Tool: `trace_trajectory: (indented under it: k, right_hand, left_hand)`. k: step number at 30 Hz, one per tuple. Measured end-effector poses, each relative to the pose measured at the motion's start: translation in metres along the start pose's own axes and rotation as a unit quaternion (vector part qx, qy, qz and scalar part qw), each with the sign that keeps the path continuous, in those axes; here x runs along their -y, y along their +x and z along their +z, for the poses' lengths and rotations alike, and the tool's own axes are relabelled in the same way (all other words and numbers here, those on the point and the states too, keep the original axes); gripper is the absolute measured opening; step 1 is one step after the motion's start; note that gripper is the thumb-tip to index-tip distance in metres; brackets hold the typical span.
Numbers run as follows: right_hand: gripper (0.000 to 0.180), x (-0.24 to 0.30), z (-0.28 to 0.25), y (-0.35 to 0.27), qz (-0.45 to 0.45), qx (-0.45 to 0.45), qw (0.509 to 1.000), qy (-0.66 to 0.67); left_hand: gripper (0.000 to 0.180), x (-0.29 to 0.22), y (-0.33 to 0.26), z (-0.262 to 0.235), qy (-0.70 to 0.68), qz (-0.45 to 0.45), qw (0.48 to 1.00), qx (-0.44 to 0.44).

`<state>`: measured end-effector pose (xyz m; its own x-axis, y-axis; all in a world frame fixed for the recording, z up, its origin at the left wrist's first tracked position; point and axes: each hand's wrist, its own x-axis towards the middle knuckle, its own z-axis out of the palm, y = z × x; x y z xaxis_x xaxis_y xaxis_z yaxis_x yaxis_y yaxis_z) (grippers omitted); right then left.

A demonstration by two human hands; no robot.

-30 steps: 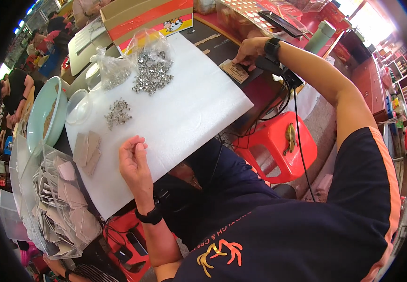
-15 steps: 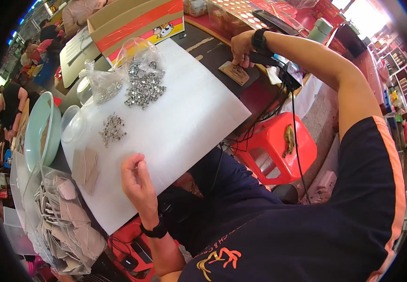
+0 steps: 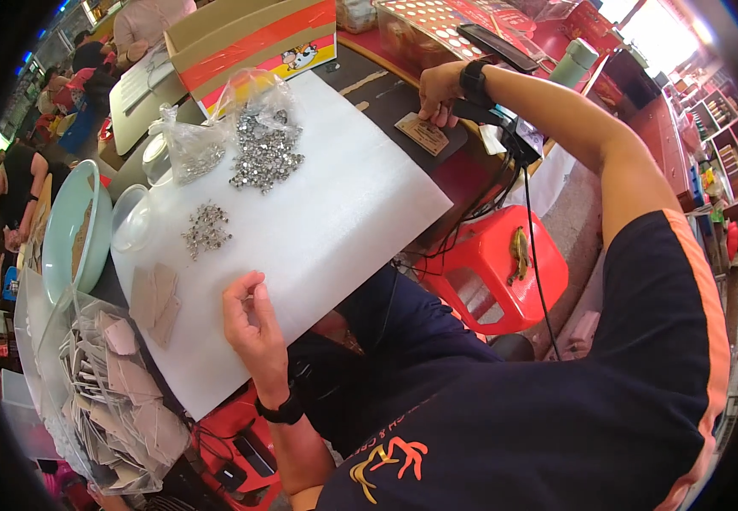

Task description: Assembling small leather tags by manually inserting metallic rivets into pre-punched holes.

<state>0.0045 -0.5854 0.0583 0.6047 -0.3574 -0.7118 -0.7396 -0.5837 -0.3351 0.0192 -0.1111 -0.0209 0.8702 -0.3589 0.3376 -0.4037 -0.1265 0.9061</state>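
The desk [image 3: 437,175] carries a broad white foam sheet [image 3: 335,230] that takes up most of the working space, and almost all of it lies bare. At its far end a large heap of small metal parts [image 3: 265,157] spills from an opened clear plastic bag [image 3: 216,128]; nearer, a much smaller cluster of the same parts [image 3: 205,228] sits apart, so only a small share appears sorted out and the bulk looks still to be gone through (a judgement from the two piles' sizes). A couple of small brown paper packets [image 3: 156,300] lie flat on the sheet's left edge, and a clear bag full of similar packets [image 3: 114,400] rests below them, off the sheet.

The left hand [image 3: 252,328] rests on the near edge of the foam sheet, fingers curled toward the thumb; its grip is nearly closed, and whether it pinches a part cannot be told. The right hand [image 3: 439,88] reaches far across the desk, fingers bent down on a small brown card [image 3: 424,134], touching it.

Around stand a pale green bowl [image 3: 75,234], a clear lid [image 3: 135,220], a cardboard box [image 3: 254,38] and a red plastic stool [image 3: 492,264].
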Motion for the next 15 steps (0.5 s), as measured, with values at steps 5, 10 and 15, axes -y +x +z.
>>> trace_trajectory:
  k: [5, 10, 15]
  right_hand:
    - [0.024, -0.009, 0.009, -0.009, -0.050, -0.038, 0.994, 0.086]
    - [0.037, -0.020, 0.025, -0.024, -0.064, -0.127, 0.989, 0.032]
    - [0.064, -0.022, 0.072, -0.052, -0.116, -0.285, 0.934, -0.182]
  left_hand:
    - [0.013, 0.000, -0.002, -0.002, 0.011, 0.017, 1.000, 0.003]
    - [0.013, 0.002, -0.002, -0.002, 0.003, 0.018, 1.000, -0.001]
    - [0.017, -0.017, -0.004, -0.009, -0.066, -0.019, 0.997, 0.021]
